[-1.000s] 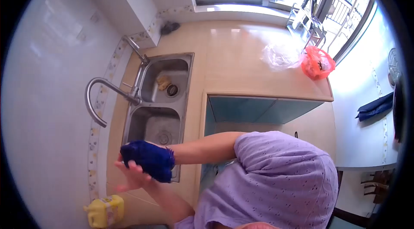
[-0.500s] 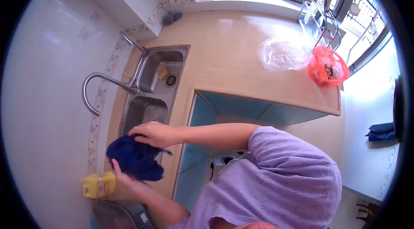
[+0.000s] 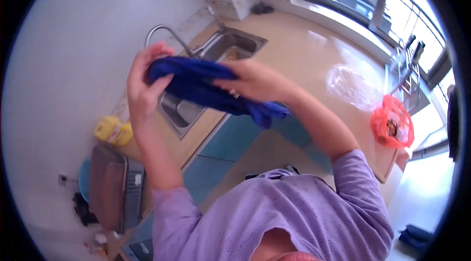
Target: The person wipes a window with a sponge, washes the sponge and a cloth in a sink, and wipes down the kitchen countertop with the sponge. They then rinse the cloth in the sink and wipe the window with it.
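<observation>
A dark blue cloth (image 3: 201, 82) is bunched lengthwise between my two hands, lifted in front of my chest and above the near sink basin (image 3: 179, 113). My left hand (image 3: 146, 82) grips its left end, with the thumb across the front. My right hand (image 3: 252, 80) is closed around the cloth further right, and a loose end hangs below and beyond it. Behind the cloth, the curved faucet (image 3: 169, 30) shows only in part. The far sink basin (image 3: 233, 45) has something yellowish inside.
A yellow jug (image 3: 114, 131) stands by the wall, near a dish rack with a translucent cover (image 3: 105, 190). On the counter (image 3: 294, 40) lie a clear plastic bag (image 3: 354, 86) and a red bag (image 3: 392, 122) with contents. A knife rack (image 3: 408, 67) stands by the window.
Both hands have raised the blue cloth away from the sink's near end and stretched it sideways. My right hand has moved to its right part. The camera view has turned and shifted.
</observation>
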A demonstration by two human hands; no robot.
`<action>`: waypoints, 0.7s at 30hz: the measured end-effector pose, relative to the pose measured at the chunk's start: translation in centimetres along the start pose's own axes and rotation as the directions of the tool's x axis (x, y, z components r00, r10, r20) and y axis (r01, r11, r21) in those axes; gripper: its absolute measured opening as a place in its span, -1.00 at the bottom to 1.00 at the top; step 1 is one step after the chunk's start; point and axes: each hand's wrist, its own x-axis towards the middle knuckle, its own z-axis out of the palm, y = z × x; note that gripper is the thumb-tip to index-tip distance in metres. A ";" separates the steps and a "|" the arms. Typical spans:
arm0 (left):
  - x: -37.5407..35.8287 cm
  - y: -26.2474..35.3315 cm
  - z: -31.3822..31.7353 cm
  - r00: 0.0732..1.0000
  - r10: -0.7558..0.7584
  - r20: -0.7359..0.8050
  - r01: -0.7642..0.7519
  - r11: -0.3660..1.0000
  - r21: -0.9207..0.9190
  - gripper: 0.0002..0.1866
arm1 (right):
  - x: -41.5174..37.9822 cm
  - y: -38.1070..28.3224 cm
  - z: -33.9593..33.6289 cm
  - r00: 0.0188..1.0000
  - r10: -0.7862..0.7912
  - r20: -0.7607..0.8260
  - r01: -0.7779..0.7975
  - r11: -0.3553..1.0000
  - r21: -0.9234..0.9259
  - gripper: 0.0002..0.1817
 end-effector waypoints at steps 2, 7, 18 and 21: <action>0.1 0.8 -1.5 0.995 -0.094 0.035 0.097 0.991 -0.090 -0.37 | 0.2 -0.1 -2.3 0.996 -0.082 -0.029 0.072 0.961 -0.269 -0.78; -1.6 -1.6 -1.6 0.872 -0.164 0.461 0.325 0.899 -0.293 -0.39 | 2.6 -3.6 -3.5 0.998 0.019 -0.052 -0.020 0.999 -0.032 -0.75; -1.8 -2.9 0.7 0.925 -0.156 0.347 0.281 0.895 -0.347 -0.78 | 2.8 -6.8 -1.7 0.989 0.144 -0.023 -0.132 0.814 -0.566 -0.81; -2.0 -2.7 0.8 0.800 -0.131 0.585 0.511 0.659 -0.551 -0.52 | 1.9 -7.0 0.0 0.996 -0.076 -0.042 0.015 0.630 -0.777 -0.75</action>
